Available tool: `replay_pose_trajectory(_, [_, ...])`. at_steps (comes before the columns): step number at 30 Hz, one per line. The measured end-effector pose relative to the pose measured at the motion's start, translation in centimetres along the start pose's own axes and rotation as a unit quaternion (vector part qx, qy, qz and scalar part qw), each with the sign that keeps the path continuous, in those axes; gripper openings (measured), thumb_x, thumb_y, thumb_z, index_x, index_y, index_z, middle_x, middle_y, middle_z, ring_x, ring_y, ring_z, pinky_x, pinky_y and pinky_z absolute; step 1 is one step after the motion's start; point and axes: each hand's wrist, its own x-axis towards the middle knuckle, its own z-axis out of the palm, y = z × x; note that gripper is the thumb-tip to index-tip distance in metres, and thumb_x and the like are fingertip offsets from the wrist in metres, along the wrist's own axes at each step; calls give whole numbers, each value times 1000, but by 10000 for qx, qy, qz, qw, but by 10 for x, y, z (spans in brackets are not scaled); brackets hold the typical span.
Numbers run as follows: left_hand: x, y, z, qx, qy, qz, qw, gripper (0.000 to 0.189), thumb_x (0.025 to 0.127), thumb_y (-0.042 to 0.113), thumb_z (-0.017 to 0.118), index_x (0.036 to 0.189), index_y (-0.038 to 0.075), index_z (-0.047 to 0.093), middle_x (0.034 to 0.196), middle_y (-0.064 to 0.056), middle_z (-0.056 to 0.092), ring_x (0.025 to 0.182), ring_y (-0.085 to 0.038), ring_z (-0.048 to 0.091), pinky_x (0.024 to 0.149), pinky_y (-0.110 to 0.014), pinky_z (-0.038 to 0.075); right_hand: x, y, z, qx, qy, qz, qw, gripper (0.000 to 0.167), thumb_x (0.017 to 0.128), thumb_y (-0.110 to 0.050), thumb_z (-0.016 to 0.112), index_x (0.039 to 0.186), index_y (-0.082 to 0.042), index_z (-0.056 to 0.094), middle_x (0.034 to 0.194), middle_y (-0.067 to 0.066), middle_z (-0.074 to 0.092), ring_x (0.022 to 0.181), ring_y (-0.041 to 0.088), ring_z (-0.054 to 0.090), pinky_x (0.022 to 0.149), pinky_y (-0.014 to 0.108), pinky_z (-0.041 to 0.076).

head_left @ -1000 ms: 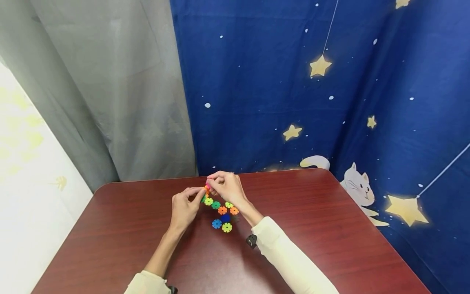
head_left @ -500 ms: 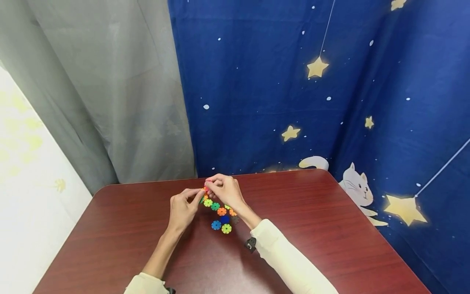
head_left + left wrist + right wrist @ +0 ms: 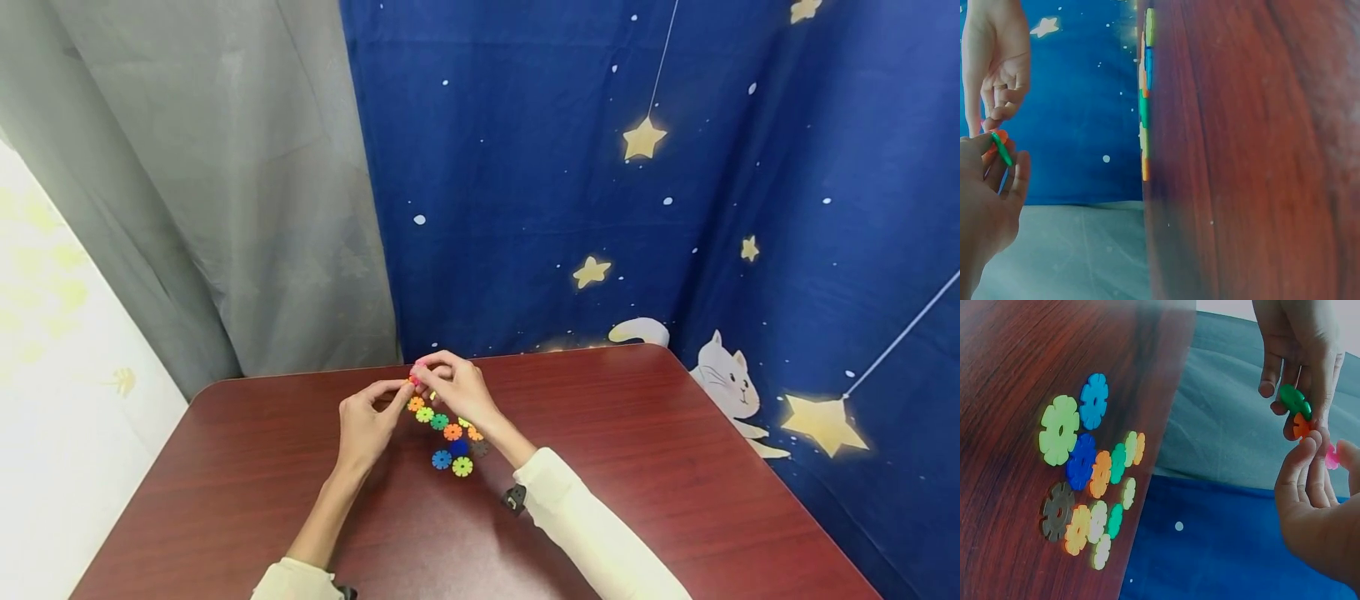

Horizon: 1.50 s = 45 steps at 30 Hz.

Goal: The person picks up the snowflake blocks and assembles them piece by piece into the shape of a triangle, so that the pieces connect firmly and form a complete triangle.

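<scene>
In the head view my left hand (image 3: 365,425) and right hand (image 3: 461,390) meet above the far part of the table. My left thumb and fingers pinch an orange notched plastic disc (image 3: 1300,426), a snowflake-type building piece. A green notched disc (image 3: 1295,400) is joined to it at an angle, as the right wrist view shows. Between my right thumb and fingertips is a pink notched disc (image 3: 1333,456), held right against the orange one. The fingers partly hide where the pieces meet.
Several loose notched discs lie flat on the dark red table (image 3: 225,483) below the hands, among them a light blue disc (image 3: 1094,401), a dark blue disc (image 3: 1081,462) and a grey disc (image 3: 1057,512). Behind the table's far edge hang grey and starry blue curtains (image 3: 525,208).
Both hands have shifted slightly left with the held discs, pressed close together throughout. A loose orange disc on the table now shows more fully beside the left fingers.
</scene>
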Motion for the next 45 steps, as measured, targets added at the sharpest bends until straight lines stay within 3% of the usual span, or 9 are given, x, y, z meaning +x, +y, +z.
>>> replay_pose_trajectory(7, [4,4,-4,-253,-120,-649,9975,22,95,36,78,101,16,82,86,-1,78,75,-19,71,65,-17,53,1,0,-3,199,-31,8,9998,22,102,-23,69,119,-10,74,89,8,78,82,36,75,65,30,61])
replay_pose_trajectory(12, [6,3,-5,-594,-315,-1133,9913,28,99,39,73,104,13,81,91,-4,79,76,-11,66,64,-19,49,1,3,-4,14,-171,-97,9998,23,102,-27,70,120,-14,76,87,2,78,73,16,73,61,27,60])
replay_pose_trajectory(20, [8,41,-13,-812,-598,-1343,9858,21,101,17,71,106,-3,77,96,-18,77,78,-9,67,68,-17,53,3,6,-1,-178,-315,-145,9992,31,102,-30,70,126,-12,76,86,3,77,67,10,67,59,26,58])
replay_pose_trajectory(27, [9,40,-13,-963,-695,-1339,9839,22,101,17,71,107,-4,77,97,-23,76,79,-18,69,68,-17,54,3,7,-2,-368,-219,-27,9991,27,101,-32,71,121,-14,72,82,6,77,55,10,60,59,42,59])
replay_pose_trajectory(31, [9,41,-14,-1001,-633,-1350,9837,22,101,14,71,106,-6,76,98,-23,76,83,-29,71,68,-18,55,4,11,-5,-268,-232,42,9994,25,104,-33,66,117,-12,70,85,6,77,65,19,70,67,52,62])
replay_pose_trajectory(34, [9,42,-15,-937,-530,-1387,9845,21,101,13,71,105,-6,76,97,-22,76,81,-24,70,68,-17,53,7,20,-9,-327,-258,112,9991,27,106,-31,63,118,-9,71,89,9,78,76,32,75,70,53,62])
replay_pose_trajectory(37, [9,40,-17,-856,-478,-1485,9840,20,101,13,70,105,-5,76,97,-21,76,78,-14,67,67,-16,51,8,36,-13,-788,-341,297,9959,25,105,-27,66,115,-6,75,92,11,79,80,38,74,70,50,62])
replay_pose_trajectory(41, [8,28,-15,-893,-462,-1663,9809,21,102,15,69,107,-4,76,98,-22,75,76,-8,65,67,-16,51,5,61,-15,-1896,-568,458,9791,19,96,-21,77,107,-6,80,91,6,79,76,21,73,68,29,59])
replay_pose_trajectory(45, [6,7,-10,-1225,-452,-1852,9740,23,103,19,68,109,-2,75,99,-22,75,73,-6,68,66,-19,55,0,77,-13,-2675,-747,576,9589,27,88,-24,86,107,-5,81,89,2,78,74,8,67,71,23,56])
